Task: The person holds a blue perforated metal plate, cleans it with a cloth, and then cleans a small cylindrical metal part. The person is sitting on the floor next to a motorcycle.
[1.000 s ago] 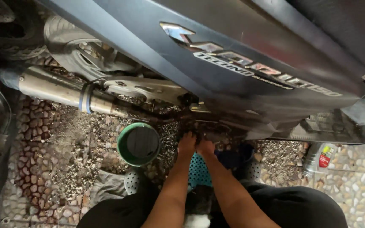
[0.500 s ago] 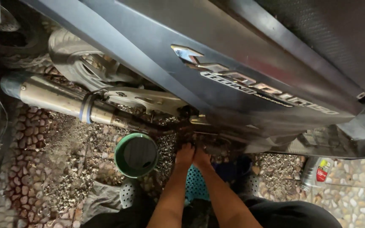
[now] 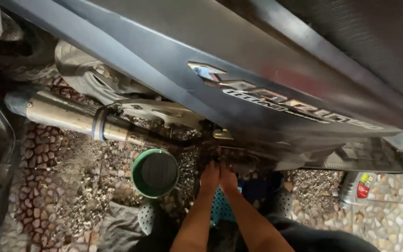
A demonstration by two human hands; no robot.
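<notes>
I look down at the side of a dark blue-grey scooter [image 3: 239, 70] with a chrome badge. Both my hands reach under its body near the engine underside. My left hand [image 3: 209, 176] and my right hand [image 3: 227, 177] are pressed close together in the dark gap, fingers hidden by shadow. What they touch or hold cannot be made out. A green round bowl [image 3: 155, 172] stands on the ground just left of my left hand. A teal perforated stool or crate [image 3: 220, 210] shows between my forearms.
A silver exhaust pipe [image 3: 66, 114] runs along the left. The ground is pebbled stone [image 3: 57, 186] with grit. A grey bottle with a red label [image 3: 357, 186] lies at right. A grey rag [image 3: 122, 226] lies below the bowl.
The view has shifted closer and lower. My hands have stayed under the scooter, drawn closer together, and the bowl sits in the same place beside them.
</notes>
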